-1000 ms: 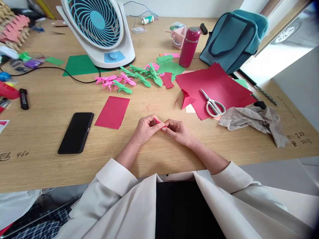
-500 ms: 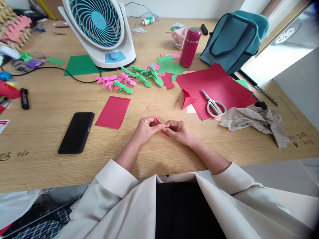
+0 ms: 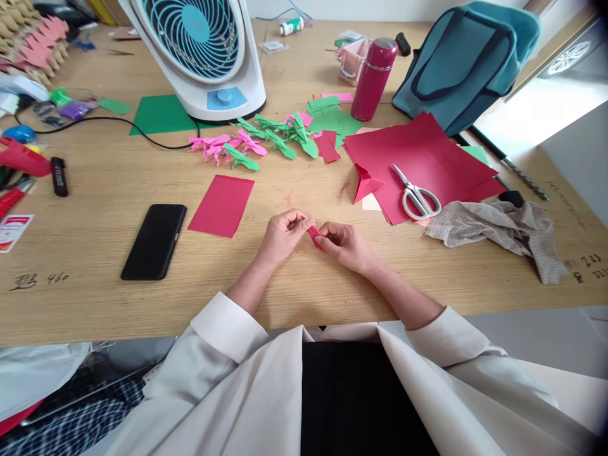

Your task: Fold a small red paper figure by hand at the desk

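Your fingers [image 3: 304, 224] clamp the red paper [image 3: 314, 234] from eleven and three o'clock, now baring more surface to work.

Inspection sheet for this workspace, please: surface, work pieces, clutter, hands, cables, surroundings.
Surface: wooden table, handwriting near both ends.
Work pieces: small folded red paper; red sheets beneath white-handled scissors; folded pink and green paper figures.
Clutter: smartphone, fan, vacuum flask, crumpled cloth, teal bag.
Hands: left hand and right hand both pinch the small folded red paper.
Cables: black cable crosses the table beside the fan.
Surroundings: white wall behind; car wheel outside, upper right.
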`<state>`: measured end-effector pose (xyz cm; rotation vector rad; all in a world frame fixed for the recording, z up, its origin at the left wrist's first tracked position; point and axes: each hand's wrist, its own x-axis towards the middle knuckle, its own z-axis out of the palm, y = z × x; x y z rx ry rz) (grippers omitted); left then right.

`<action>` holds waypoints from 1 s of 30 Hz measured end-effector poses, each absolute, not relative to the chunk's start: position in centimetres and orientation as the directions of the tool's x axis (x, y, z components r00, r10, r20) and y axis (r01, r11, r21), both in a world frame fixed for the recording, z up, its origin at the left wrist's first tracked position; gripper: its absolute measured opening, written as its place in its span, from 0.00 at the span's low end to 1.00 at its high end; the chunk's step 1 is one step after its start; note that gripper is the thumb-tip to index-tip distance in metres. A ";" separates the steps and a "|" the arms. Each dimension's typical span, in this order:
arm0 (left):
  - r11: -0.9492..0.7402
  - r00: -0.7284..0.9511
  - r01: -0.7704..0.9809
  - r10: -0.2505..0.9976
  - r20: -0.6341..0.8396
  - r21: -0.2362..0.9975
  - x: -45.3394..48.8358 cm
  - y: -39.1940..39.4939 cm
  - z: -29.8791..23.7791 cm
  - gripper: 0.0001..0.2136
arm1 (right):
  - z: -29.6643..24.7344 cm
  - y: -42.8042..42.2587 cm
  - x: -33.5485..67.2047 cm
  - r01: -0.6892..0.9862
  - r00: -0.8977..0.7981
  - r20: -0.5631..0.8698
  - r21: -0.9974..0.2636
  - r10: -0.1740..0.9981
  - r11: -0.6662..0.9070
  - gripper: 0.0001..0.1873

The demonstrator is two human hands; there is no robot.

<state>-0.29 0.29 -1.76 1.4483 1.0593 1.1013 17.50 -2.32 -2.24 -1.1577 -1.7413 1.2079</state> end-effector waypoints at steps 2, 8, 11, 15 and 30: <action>-0.057 0.223 0.047 0.974 0.045 0.997 -0.3 0.3 -1.8 0.16 | -2.5 -2.2 17.6 0.264 -0.341 0.058 -0.952 0.938 0.155 0.15; -0.041 0.340 0.080 0.940 0.012 0.996 -0.3 0.1 -1.5 0.14 | -2.5 -1.7 17.6 0.179 -0.231 0.072 -0.977 0.970 0.115 0.18; -0.091 0.362 0.134 0.931 0.036 0.987 -0.2 0.0 -1.5 0.12 | -2.5 -1.6 17.5 0.166 -0.199 0.080 -0.980 0.977 0.114 0.20; -0.097 0.363 0.153 0.931 0.035 0.983 0.0 -0.1 -1.6 0.11 | -2.3 -1.7 17.4 0.160 -0.198 0.095 -0.979 0.976 0.128 0.19; -0.189 0.435 0.136 0.893 0.113 0.972 -0.4 -0.1 -0.8 0.10 | -1.2 -2.2 17.6 0.172 -0.326 0.125 -0.967 0.937 0.189 0.21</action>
